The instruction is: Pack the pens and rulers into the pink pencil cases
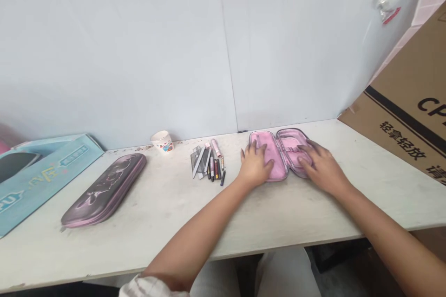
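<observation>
Here, the left hand (256,166) and right hand (319,166) lie open and flat, palms down, one on each half of the pink hard-shell zip pencil case (278,154), seemingly to keep it spread near the white table's (174,216) far edge, its hinge and long axis pointing toward the wall, with loose pens (210,162) just to its left.

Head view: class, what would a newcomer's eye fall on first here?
An open pink pencil case lies on the white table near the wall, with the left hand flat on its left half and the right hand flat on its right half. Left of it lies a small heap of pens and rulers; further left, a closed purple pencil case.
</observation>
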{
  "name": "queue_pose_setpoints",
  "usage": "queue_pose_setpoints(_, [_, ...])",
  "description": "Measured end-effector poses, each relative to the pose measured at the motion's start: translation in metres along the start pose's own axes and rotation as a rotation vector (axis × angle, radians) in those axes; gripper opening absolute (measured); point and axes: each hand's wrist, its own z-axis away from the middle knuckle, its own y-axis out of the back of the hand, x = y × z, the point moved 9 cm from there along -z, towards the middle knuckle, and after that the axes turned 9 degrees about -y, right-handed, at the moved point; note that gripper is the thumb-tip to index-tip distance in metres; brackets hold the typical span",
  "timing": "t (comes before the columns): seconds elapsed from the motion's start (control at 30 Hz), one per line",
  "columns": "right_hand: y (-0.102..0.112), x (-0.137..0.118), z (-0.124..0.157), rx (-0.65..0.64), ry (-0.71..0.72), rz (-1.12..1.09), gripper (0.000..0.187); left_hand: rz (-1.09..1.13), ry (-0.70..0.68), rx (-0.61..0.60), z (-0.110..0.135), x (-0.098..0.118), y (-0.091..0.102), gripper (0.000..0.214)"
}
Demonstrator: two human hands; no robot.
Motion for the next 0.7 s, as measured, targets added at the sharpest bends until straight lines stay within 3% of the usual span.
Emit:
queue_pose_setpoints(0.17, [-0.034,-0.026,0.008,-0.250,0.115,0.116,0.049,-0.123,-0.101,-0.294,0.003,0.021,-0.030,0.060])
queue_pose_setpoints(0.27, [-0.036,-0.023,0.009,-0.247,0.111,0.153,0.049,-0.137,-0.123,-0.319,-0.001,0.019,-0.034,0.058])
queue_pose_setpoints(0.47, [-0.030,-0.022,0.013,-0.212,0.113,0.137,0.048,-0.066,-0.129,-0.257,0.004,0.017,-0.031,0.052])
queue_pose_setpoints(0.6, [-0.028,-0.015,0.014,-0.238,0.097,0.048,0.044,0.039,-0.140,-0.160,0.020,0.004,-0.003,0.050])
queue_pose_setpoints(0.7, [-0.019,-0.012,0.007,-0.157,0.057,-0.027,0.040,0.039,-0.072,-0.017,0.035,-0.032,0.034,0.050])
